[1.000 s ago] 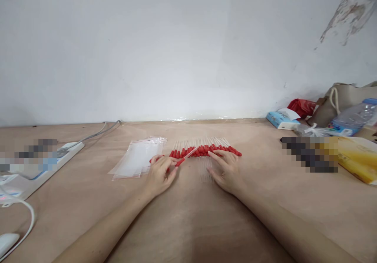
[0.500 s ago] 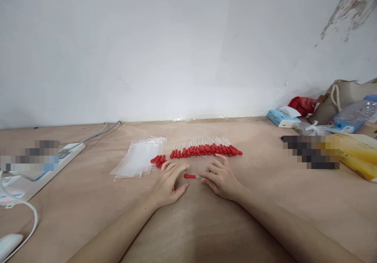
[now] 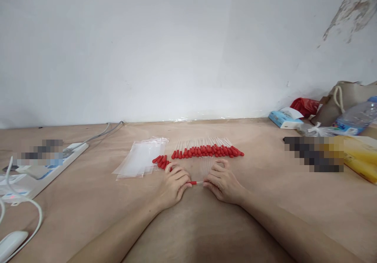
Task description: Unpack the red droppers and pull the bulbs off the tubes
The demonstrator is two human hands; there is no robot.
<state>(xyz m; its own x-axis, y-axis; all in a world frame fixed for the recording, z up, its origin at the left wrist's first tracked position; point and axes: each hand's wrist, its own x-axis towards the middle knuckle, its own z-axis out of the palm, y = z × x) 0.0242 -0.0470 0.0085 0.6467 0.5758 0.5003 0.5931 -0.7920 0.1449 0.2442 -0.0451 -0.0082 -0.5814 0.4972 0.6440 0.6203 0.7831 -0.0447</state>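
Observation:
My left hand (image 3: 174, 185) pinches the red rubber bulb of a dropper (image 3: 193, 182). My right hand (image 3: 223, 182) is closed on the clear tube end, so the dropper lies level between both hands. Behind them runs a row of red-bulbed droppers (image 3: 207, 150), their thin tubes pointing towards the wall. Several loose red bulbs (image 3: 160, 161) lie just beyond my left fingers. Several bare clear tubes (image 3: 206, 163) lie by my right fingers, partly covered by that hand.
Flat clear zip bags (image 3: 141, 159) lie left of the bulbs. A white power strip (image 3: 60, 168) with cables stands at far left. To the right are a tissue pack (image 3: 285, 119), a yellow packet (image 3: 361, 155), a plastic bottle (image 3: 357, 113) and a blurred dark object (image 3: 312, 155).
My left hand has moved right and closed on the red bulb, which lay free before. My right hand stays at the tube end, slightly farther right.

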